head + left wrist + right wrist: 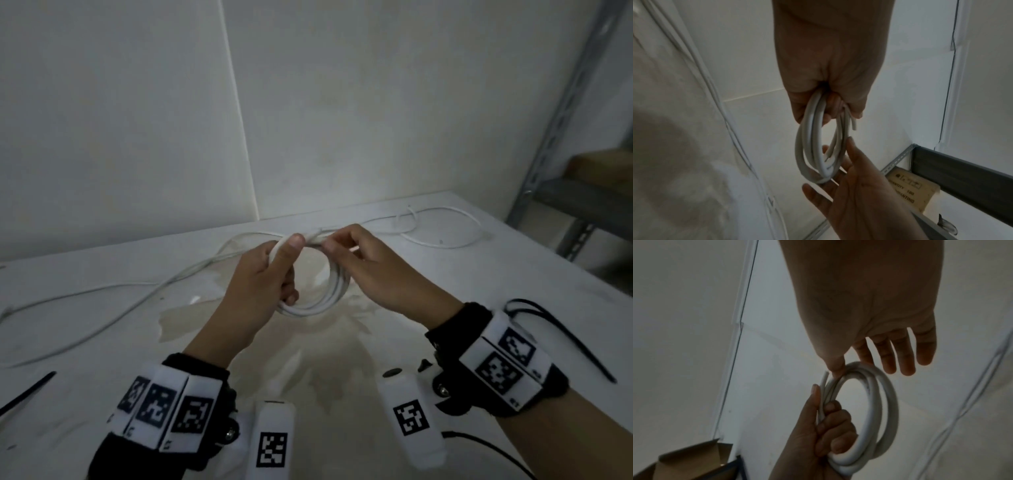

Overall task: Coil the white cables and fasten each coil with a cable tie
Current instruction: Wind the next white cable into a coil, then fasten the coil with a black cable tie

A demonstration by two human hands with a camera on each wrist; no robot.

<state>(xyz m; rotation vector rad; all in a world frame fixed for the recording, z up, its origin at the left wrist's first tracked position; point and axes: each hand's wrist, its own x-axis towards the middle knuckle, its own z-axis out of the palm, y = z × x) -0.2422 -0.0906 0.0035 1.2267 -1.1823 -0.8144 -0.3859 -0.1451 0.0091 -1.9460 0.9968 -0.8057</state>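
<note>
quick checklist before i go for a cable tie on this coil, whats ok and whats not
1. Coil formed into stacked loops: ok.
2. Left hand grip closed round one side of the coil, fingers through the loop: ok.
3. Loose cable end tucked in: not ok, it sticks out beside the right hand thumb, which pinches the top.
4. Cable tie within reach: ok, a black one lies on the table by the right wrist, another at the left edge.
5. A hand free to take a tie: not ok, both hold the coil.
6. Other white cable on the table: not ok, uncoiled.
</note>
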